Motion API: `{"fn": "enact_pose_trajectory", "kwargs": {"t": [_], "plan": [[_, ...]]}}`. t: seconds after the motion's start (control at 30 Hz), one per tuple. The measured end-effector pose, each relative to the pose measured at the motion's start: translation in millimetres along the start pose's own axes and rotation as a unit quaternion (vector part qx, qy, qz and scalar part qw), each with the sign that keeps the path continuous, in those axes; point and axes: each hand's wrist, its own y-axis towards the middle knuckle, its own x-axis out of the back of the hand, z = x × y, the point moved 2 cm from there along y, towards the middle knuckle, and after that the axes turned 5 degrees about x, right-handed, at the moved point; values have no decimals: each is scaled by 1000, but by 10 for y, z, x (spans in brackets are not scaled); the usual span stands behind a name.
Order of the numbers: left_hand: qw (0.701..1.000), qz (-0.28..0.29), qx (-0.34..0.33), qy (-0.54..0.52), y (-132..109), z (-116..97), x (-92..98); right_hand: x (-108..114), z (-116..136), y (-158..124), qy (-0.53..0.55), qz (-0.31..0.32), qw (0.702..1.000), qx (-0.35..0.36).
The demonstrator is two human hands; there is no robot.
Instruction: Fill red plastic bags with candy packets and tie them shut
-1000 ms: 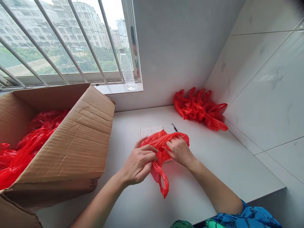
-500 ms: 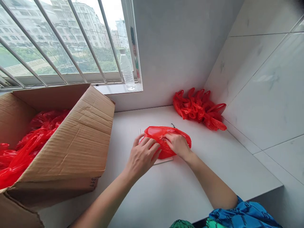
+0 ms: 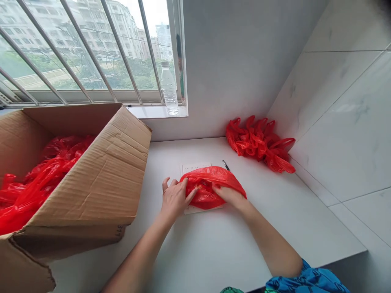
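Observation:
A red plastic bag (image 3: 214, 174) lies bunched on the white tabletop, its mouth gaping toward me. My left hand (image 3: 174, 198) is at the bag's left edge, with the edge between thumb and forefinger and the other fingers spread outward. Inside the mouth reaches my right hand (image 3: 228, 194), fingers stretched leftward; the rim lies over its wrist and part of the hand is covered. Small dark and orange marks show inside, too small to name. Beneath the bag is a white sheet or pad (image 3: 195, 167) with faint print. A dark pen (image 3: 226, 165) rests just behind it.
On the left a large open cardboard box (image 3: 100, 179) holds a heap of red plastic bags (image 3: 51, 171). More red bags (image 3: 259, 142) lie piled at the back right, against the wall. A clear water bottle (image 3: 169, 89) stands on the sill of the barred window.
My left hand has drawn back to the bag's left edge and its thumb has spread. My right hand has gone further into the bag, whose mouth is wider. The view has shifted slightly.

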Motion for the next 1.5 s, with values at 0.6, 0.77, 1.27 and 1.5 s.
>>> {"fn": "enact_pose_trajectory", "kwargs": {"t": [0.6,0.77,1.27,1.5], "plan": [[944,-54,31,-324,-182,-35,88,-17,578,-51,433,135,869,-196],[942,-28,-5,-333,-183,-67,79,-67,613,-54,529,93,808,-241],[932,-32,43,-359,-193,-20,-13,24,521,-85,499,50,825,-262],[932,-35,44,-357,-195,-18,-40,49,525,-95,490,40,828,-269]]}}
